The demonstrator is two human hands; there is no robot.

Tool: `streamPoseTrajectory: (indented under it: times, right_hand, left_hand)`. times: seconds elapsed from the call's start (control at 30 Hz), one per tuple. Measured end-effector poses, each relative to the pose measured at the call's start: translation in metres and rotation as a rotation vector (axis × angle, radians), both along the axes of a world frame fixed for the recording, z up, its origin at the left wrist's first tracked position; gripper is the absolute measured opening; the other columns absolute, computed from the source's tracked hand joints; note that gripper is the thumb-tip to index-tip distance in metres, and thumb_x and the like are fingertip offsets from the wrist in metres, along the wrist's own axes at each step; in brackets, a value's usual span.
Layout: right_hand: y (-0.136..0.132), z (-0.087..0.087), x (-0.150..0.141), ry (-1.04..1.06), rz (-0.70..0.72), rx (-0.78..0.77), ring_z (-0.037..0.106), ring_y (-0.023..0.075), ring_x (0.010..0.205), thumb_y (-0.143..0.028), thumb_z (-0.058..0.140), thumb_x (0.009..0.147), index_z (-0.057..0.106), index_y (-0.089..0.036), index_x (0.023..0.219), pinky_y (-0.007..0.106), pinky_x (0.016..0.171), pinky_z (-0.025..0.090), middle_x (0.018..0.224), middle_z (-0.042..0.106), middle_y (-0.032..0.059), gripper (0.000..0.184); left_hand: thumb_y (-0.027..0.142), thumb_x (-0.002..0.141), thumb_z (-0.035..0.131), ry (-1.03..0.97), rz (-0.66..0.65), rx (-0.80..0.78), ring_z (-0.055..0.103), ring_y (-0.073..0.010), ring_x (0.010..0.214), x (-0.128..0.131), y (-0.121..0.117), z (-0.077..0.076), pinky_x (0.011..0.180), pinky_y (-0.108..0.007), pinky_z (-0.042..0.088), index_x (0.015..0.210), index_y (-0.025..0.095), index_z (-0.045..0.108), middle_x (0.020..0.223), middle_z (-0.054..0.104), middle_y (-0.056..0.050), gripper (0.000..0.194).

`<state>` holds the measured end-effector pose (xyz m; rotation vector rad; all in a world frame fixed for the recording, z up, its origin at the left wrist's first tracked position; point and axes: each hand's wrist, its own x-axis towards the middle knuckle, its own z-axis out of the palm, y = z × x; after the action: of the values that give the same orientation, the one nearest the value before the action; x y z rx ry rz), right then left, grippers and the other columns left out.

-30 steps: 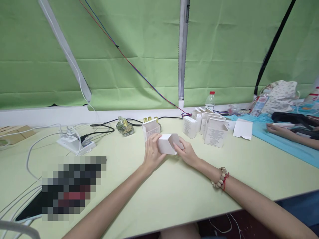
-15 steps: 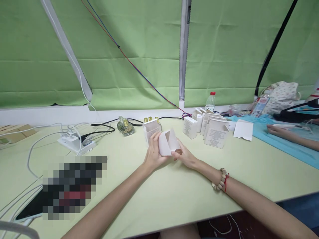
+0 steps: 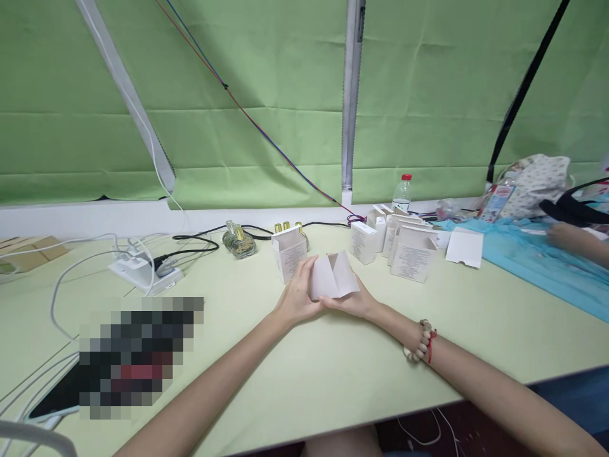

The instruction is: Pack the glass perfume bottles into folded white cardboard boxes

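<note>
Between my two hands is a small white carton (image 3: 328, 277), raised just above the table, its flaps facing me and a gap showing between them. My left hand (image 3: 301, 295) wraps its left side. On the right side and along the lower edge my right hand (image 3: 354, 301) grips it, thumb at the bottom front. Right behind my left fingers stands another printed white carton (image 3: 291, 254) with its top flap up. Several more open cartons (image 3: 413, 254) stand in a row to the right, beside a closed white carton (image 3: 363, 241).
Glass bottles (image 3: 239, 242) with gold necks stand at the back left, near a power strip (image 3: 145, 273) and loose cables. A blurred-out device (image 3: 137, 355) lies front left. At right are a flat white carton (image 3: 464, 246), a water bottle (image 3: 402, 193), blue cloth (image 3: 518, 260) and another person's hand (image 3: 566, 241).
The carton has shifted slightly right and its near flap has spread outward. My right hand has moved further around its side. The other person's hand has drawn back to the right.
</note>
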<state>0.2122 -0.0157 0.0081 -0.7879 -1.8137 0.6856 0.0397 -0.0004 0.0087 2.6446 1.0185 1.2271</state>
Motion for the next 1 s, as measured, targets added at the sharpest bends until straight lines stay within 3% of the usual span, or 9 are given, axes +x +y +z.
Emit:
streamPoseTrajectory:
  times: [0.13, 0.3, 0.53, 0.9, 1.0]
  right_hand:
    - [0.0014, -0.0014, 0.0012, -0.021, -0.035, 0.016, 0.054, 0.0216, 0.107, -0.036, 0.073, 0.061, 0.035, -0.022, 0.123, 0.037, 0.091, 0.045, 0.118, 0.053, 0.0087, 0.074]
    - [0.0008, -0.001, 0.0012, -0.037, -0.068, 0.022, 0.056, 0.0205, 0.101, -0.036, 0.074, 0.059, 0.03, -0.024, 0.126, 0.036, 0.087, 0.047, 0.117, 0.052, 0.0079, 0.081]
    - [0.0003, 0.001, 0.0007, -0.045, -0.012, 0.091, 0.056, 0.0193, 0.101, -0.035, 0.071, 0.063, 0.032, -0.025, 0.125, 0.033, 0.085, 0.047, 0.12, 0.05, 0.0073, 0.074]
    - [0.0019, -0.0033, -0.0002, -0.069, -0.043, 0.079, 0.053, 0.0215, 0.109, -0.032, 0.071, 0.063, 0.034, -0.025, 0.128, 0.035, 0.091, 0.045, 0.131, 0.045, 0.0078, 0.075]
    - [0.0017, -0.0039, -0.0009, -0.059, -0.016, 0.057, 0.056, 0.02, 0.105, -0.03, 0.069, 0.066, 0.033, -0.026, 0.129, 0.035, 0.09, 0.047, 0.127, 0.049, 0.0065, 0.073]
  left_hand:
    - [0.031, 0.068, 0.061, 0.003, -0.005, -0.033, 0.045, -0.0267, 0.116, 0.0002, 0.001, -0.0012, 0.092, -0.043, 0.044, 0.131, 0.018, 0.026, 0.125, 0.043, -0.014, 0.073]
    - [0.032, 0.068, 0.061, -0.011, 0.049, -0.024, 0.051, -0.0247, 0.106, -0.0012, 0.0032, -0.0054, 0.085, -0.042, 0.047, 0.127, 0.02, 0.024, 0.119, 0.044, -0.013, 0.07]
    - [0.029, 0.069, 0.06, -0.013, -0.004, -0.01, 0.046, -0.0253, 0.112, -0.0016, 0.0042, -0.0065, 0.089, -0.042, 0.045, 0.128, 0.021, 0.019, 0.124, 0.039, -0.014, 0.072]
    - [0.023, 0.067, 0.061, -0.019, -0.019, -0.027, 0.046, -0.0249, 0.111, -0.0014, 0.0036, -0.0054, 0.088, -0.042, 0.045, 0.127, 0.021, 0.021, 0.122, 0.041, -0.013, 0.072]
    - [0.022, 0.068, 0.06, -0.018, -0.02, -0.011, 0.045, -0.0246, 0.112, -0.001, 0.0023, -0.0034, 0.087, -0.041, 0.045, 0.128, 0.021, 0.021, 0.123, 0.04, -0.014, 0.071]
